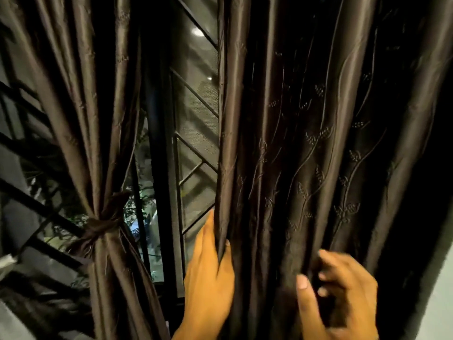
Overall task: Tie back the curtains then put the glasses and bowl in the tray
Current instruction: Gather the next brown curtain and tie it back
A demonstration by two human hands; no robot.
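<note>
1. The right curtain [306, 143] was the largest thing in view. It hung loose in long dark folds with a stitched leaf pattern, from the top of the view down behind both hands. It was not yet tied, so the step in hand was, as I judge, to gather it.
2. The left curtain [98, 119] was already gathered and bound by a tie-back [98, 229] of the same cloth, low on the left.
3. Between the two curtains stood the window grille [193, 148] with slanted bars and a mesh. This open strip was the only free room, and it was narrow.
4. At the far right a pale wall [441, 290] closed the side, so the folds should be pushed toward it.
5. The left hand [208, 273] held the inner edge of the right curtain, its grip pinching one fold between thumb and fingers.
6. The right hand [335, 298] had its grip curled around folds further right.
7. To do it well, I think both hands should collect all folds evenly before any tie goes around.
8. The glasses, bowl and tray were not in view.
</note>
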